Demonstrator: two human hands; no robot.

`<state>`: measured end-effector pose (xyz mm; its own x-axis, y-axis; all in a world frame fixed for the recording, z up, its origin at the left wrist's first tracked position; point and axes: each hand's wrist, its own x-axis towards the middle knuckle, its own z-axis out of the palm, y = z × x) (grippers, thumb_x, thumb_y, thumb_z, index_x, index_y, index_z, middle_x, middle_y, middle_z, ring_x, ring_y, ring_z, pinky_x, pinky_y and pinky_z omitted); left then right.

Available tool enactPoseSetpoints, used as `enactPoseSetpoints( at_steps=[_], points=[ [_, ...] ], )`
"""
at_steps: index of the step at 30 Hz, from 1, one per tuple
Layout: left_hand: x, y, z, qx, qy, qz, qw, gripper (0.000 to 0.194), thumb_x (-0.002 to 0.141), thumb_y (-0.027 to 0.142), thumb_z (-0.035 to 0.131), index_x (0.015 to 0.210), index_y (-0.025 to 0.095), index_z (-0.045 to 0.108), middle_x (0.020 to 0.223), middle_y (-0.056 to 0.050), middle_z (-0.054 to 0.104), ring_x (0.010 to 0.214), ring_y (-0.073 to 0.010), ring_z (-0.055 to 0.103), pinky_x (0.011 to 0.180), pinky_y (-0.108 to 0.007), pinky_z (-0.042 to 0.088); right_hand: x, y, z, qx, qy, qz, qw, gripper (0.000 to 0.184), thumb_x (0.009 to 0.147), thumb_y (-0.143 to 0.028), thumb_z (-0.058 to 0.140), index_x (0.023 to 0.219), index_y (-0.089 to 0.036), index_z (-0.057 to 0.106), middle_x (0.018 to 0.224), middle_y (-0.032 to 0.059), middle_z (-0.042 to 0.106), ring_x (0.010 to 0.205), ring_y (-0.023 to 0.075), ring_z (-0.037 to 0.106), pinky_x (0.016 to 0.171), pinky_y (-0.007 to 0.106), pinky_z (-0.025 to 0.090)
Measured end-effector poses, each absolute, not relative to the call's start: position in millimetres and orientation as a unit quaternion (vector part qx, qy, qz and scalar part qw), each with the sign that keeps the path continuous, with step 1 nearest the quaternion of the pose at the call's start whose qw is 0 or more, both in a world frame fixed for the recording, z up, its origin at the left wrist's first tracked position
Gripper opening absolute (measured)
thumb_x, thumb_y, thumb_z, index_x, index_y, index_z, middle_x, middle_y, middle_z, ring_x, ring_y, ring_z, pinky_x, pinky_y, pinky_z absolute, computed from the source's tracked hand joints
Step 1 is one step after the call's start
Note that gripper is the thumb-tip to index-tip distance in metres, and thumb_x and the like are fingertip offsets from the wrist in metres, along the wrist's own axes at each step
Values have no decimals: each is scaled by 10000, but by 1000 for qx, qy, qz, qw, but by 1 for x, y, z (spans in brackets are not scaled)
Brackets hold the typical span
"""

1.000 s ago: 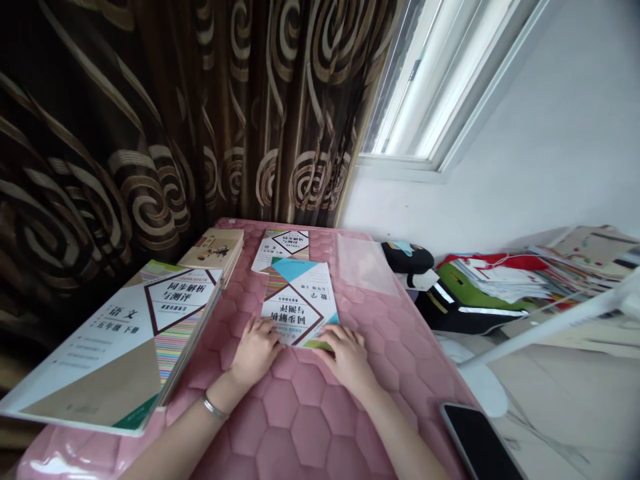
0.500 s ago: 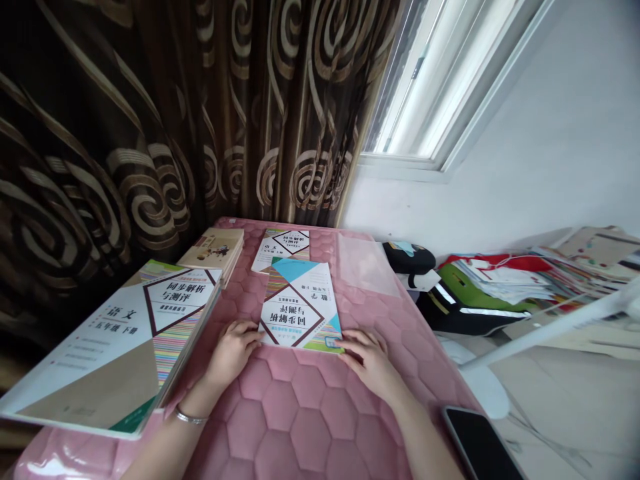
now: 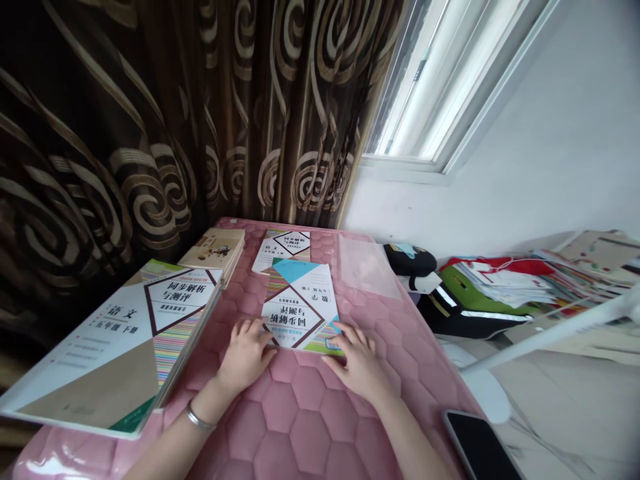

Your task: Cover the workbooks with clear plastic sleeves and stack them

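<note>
A workbook (image 3: pixel 302 312) with a white, blue and striped cover lies flat, its print upside down to me. My left hand (image 3: pixel 246 353) is at its near left corner, fingers bent and apart, thumb close to the near edge. At the near right corner is my right hand (image 3: pixel 356 360); its spread fingers touch the cover and its thumb lies by the near edge. Neither hand is closed around the book. Behind it, partly covered, is a similar workbook (image 3: pixel 281 251). To the left stands a stack of larger-looking workbooks (image 3: pixel 115 347).
Tan booklets (image 3: pixel 213 252) are piled behind the left stack. A clear plastic sheet (image 3: pixel 363 263) lies on the pink padded-pattern tabletop (image 3: pixel 300 427). A phone (image 3: pixel 480 443) is near the right edge. Beyond are a white lamp arm (image 3: pixel 555 333), a bag and papers.
Both hands have shifted slightly inward along the workbook's near corners, thumbs closer to the near edge. The workbook has barely moved, and the view has shifted slightly.
</note>
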<state>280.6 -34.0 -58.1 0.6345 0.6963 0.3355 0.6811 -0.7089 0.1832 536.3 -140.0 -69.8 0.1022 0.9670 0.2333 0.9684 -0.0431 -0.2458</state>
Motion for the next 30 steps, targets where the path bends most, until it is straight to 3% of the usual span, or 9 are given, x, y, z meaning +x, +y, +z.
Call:
enactPoseSetpoints(
  at_steps=[6, 9, 14, 21, 25, 30],
  points=[
    [325, -48, -59, 929, 325, 170, 44, 243, 857, 222, 582, 1090, 249, 649, 1257, -63, 601, 1227, -261, 478, 1088, -548, 282, 498, -118, -70, -688, -706, -38, 165, 254, 867, -422, 559, 1013, -225, 626, 1343, 97, 535, 1256, 296, 404, 1000, 472, 316],
    [334, -49, -66, 931, 315, 179, 39, 248, 875, 160, 530, 1076, 239, 653, 1191, -67, 634, 1184, -248, 515, 1090, -539, 274, 490, -113, -72, -688, -704, -35, 175, 233, 872, -386, 569, 1026, -218, 617, 1308, 98, 562, 1239, 288, 429, 991, 471, 322],
    [323, -43, -70, 927, 319, 191, 41, 187, 877, 197, 557, 1008, 270, 670, 1157, -45, 646, 1168, -245, 519, 1074, -552, 277, 498, -118, -72, -682, -707, -26, 186, 149, 889, -341, 556, 971, -244, 635, 1281, 69, 584, 1222, 270, 452, 973, 461, 341],
    [281, -28, -69, 898, 384, 210, 46, 207, 840, 157, 599, 959, 291, 703, 1157, -30, 654, 1108, -243, 553, 1053, -547, 304, 539, -137, -70, -701, -694, 6, 166, 211, 888, -338, 542, 1062, -300, 656, 1281, 49, 583, 1190, 268, 472, 928, 473, 396],
    [268, -24, -72, 875, 428, 212, 82, 222, 840, 149, 582, 945, 287, 721, 1156, -42, 648, 1073, -238, 573, 987, -488, 395, 559, -146, -76, -704, -688, 45, 173, 292, 906, -314, 498, 1159, -371, 633, 1349, 6, 528, 1194, 252, 466, 969, 477, 403],
    [270, -22, -69, 845, 480, 192, 139, 207, 803, 160, 598, 903, 283, 731, 1167, -51, 630, 1118, -285, 554, 898, -486, 452, 565, -150, -81, -715, -665, 85, 197, 348, 904, -311, 477, 1205, -419, 613, 1436, -23, 446, 1267, 257, 437, 1017, 482, 397]
  ],
)
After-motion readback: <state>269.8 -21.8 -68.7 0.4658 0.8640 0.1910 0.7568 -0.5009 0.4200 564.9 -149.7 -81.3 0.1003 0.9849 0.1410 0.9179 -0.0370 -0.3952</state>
